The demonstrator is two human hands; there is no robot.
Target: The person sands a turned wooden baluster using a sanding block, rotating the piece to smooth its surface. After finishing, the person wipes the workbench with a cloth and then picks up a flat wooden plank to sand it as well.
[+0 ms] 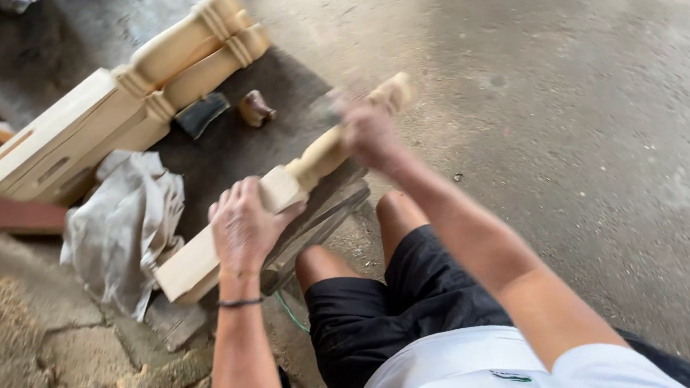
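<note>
The turned wooden leg (279, 200) is already fully shaped, with square block, bulbs and rings cut, and it lies slanted across the person's knees above the concrete floor (588, 114). What is left seems to be surface work on the rounded part. The left hand (241, 228) clamps its fingers over the square end. The right hand (369, 132) is closed around the turned section; it is blurred, so any abrasive under it cannot be made out. The wood is pale, bare and unfinished, like the two finished legs (121, 105) lying near a crumpled cloth (119, 226).
</note>
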